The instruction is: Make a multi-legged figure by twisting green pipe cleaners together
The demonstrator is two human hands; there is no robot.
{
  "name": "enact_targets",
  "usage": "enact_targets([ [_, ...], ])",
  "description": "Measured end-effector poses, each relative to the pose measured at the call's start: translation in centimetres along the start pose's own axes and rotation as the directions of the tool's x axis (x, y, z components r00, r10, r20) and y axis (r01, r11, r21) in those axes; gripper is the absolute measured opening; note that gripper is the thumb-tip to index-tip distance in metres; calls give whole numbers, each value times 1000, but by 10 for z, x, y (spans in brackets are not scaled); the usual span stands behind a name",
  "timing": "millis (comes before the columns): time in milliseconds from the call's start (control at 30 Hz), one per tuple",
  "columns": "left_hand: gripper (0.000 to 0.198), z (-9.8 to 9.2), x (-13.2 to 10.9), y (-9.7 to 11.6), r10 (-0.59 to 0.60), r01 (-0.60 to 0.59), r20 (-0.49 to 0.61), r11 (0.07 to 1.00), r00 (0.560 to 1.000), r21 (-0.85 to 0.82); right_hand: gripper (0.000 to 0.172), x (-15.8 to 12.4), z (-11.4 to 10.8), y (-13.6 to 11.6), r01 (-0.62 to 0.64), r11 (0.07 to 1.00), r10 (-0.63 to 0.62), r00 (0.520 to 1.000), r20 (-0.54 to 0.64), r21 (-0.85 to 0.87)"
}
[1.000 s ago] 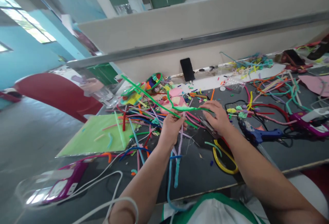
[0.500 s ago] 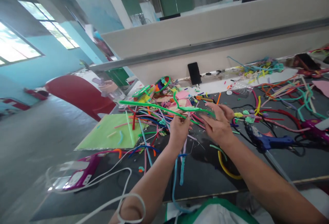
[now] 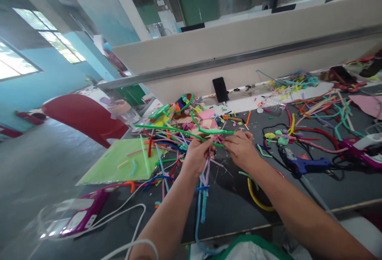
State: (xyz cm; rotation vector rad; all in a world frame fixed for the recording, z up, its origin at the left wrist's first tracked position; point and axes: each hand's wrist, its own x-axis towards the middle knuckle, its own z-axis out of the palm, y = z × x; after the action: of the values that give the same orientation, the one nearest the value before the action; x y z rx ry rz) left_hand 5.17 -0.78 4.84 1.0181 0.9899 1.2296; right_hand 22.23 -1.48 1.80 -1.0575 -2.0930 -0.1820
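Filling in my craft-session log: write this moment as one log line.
left hand: pinches green pipe cleaner | right hand: pinches same stem | beside: blue glue gun, green sheet | under: dark table

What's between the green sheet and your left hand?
Colourful pipe cleaners lie tangled between the green sheet and the left hand, in the head view.

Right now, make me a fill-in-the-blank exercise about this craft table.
The left hand and right hand pinch a long ____ pipe cleaner.
The glue gun nearest the right hand is ____.
The green sheet lies to the ____ of the left hand.
Missing words: green, blue, left.
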Motion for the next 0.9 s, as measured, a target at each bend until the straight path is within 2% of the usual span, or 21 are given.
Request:
enact_targets([
  [100,31,-11,2,9,-42,38,-30,994,999,-106,21,-1,-7,-2,59,992,-43,989,-145,107],
  [167,31,-16,2,11,-74,69,-28,988,997,-141,20,0,-10,-2,78,968,-27,977,-210,239],
  [233,32,-19,4,10,-89,84,-24,984,996,-160,17,0,-13,1,49,919,57,966,-253,392],
  [333,32,-20,6,3,-61,58,-18,986,998,-155,5,2,-22,8,-106,807,294,925,-240,581],
  [367,31,-19,6,0,-55,53,-12,989,998,-137,5,2,-25,10,-152,732,368,909,-197,665],
  [433,30,-14,5,-8,-60,61,9,995,998,-74,11,3,-32,13,-203,496,474,878,-67,844],
  [533,30,-2,2,-21,-61,58,35,995,998,83,13,3,-36,11,-244,109,501,851,159,964],
  [567,30,2,1,-25,-56,50,40,989,998,137,14,3,-34,10,-269,34,489,844,218,963],
  [633,28,10,-2,-32,-52,40,47,974,998,223,17,4,-28,8,-310,-31,462,839,289,950],
  [700,27,16,-5,-38,-60,41,60,961,996,272,20,4,-20,7,-332,-3,435,849,300,943],
  [767,26,20,-7,-41,-70,40,87,952,994,304,30,5,-13,8,-346,99,438,857,271,933],
  [833,24,22,-8,-43,-80,38,114,942,990,335,35,5,-9,8,-358,289,451,869,204,888],
  [900,21,22,-8,-43,-83,33,121,930,989,366,23,6,-8,8,-350,520,436,893,110,779],
])
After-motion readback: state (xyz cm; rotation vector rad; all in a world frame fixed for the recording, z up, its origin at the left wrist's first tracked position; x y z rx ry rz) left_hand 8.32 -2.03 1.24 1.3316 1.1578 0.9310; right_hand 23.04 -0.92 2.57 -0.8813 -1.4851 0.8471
